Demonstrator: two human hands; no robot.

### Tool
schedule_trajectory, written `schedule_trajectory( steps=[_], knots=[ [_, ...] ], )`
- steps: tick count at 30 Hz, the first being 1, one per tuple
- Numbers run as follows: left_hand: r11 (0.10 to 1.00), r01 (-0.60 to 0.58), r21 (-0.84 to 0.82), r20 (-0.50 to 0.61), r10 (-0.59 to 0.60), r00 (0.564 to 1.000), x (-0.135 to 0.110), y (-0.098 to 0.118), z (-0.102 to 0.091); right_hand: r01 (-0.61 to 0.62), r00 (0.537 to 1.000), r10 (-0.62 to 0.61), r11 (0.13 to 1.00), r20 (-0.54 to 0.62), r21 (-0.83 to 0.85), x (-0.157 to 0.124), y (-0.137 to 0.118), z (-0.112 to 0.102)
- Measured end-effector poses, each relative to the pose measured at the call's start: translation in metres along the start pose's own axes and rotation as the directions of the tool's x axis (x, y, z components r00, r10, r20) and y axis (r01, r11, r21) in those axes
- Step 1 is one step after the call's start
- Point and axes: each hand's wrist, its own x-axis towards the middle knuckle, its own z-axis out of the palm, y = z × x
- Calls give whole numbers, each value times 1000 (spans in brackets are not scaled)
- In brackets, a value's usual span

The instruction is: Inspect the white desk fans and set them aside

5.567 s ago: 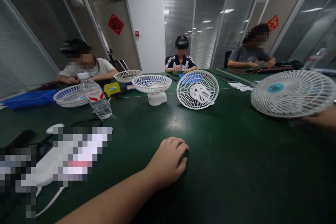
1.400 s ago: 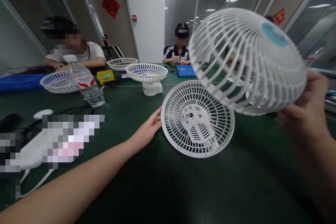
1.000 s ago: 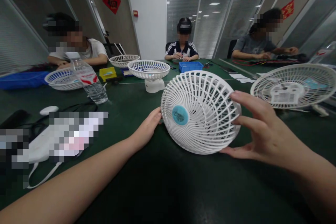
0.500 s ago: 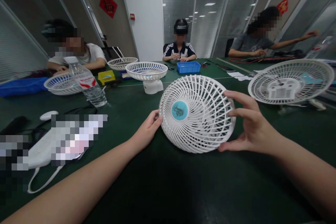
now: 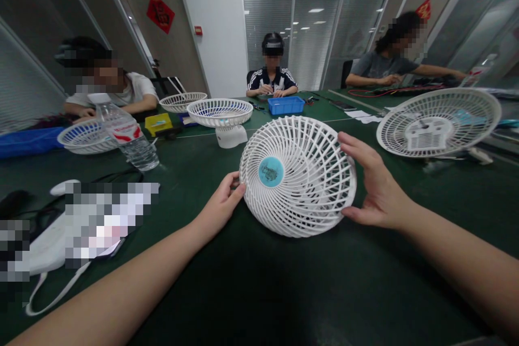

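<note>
A white round fan grille (image 5: 308, 189) with a blue centre badge (image 5: 270, 171) lies dome-up on the dark green table (image 5: 284, 292) in front of me. My left hand (image 5: 221, 203) holds its left rim with curled fingers. My right hand (image 5: 371, 184) clasps the right rim, thumb below and fingers over the top. What is underneath the grille is hidden.
A second fan head (image 5: 438, 121) stands at the right. A fan on its base (image 5: 220, 113), a water bottle (image 5: 127, 135), a yellow box (image 5: 158, 123), a blue tray (image 5: 286, 105) and loose grilles (image 5: 85, 138) are further back. Three people sit across the table. Cables and a blurred object (image 5: 93, 221) lie left.
My right hand brought the badge grille in from the right and set it over the rear grille by my left hand. Over the last half second both hands stay on its rim.
</note>
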Motion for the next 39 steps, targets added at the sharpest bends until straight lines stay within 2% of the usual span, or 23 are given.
schedule_trajectory(
  steps=[5, 10, 13, 17, 28, 35, 39],
  knots=[
    [1000, -26, 6, 1, 26, 1000, 1, -4, 0, 38, 999, -38, 999, -16, -13, 0, 3, 0],
    [999, 25, -35, -20, -25, 999, 4, -5, -1, 78, 996, -80, 995, -36, -58, -2, 6, 6],
    [997, 45, -70, -5, -46, 999, 4, -3, -2, 69, 996, -72, 996, -47, -58, -4, 8, 10],
    [998, 56, -36, 12, -55, 998, 3, -3, -3, 37, 998, -38, 999, -39, -29, -5, 8, 11],
    [995, 16, 101, -22, -14, 1000, 0, 3, 0, 54, 998, -54, 999, -18, -3, -2, 10, 5],
    [998, -13, 58, -41, 15, 999, 2, -6, 1, 54, 996, -52, 998, -67, 31, -4, 9, 10],
    [998, -51, 27, -57, 52, 997, 3, -15, -1, 64, 997, -63, 997, -52, 30, -4, 9, 9]
  ],
)
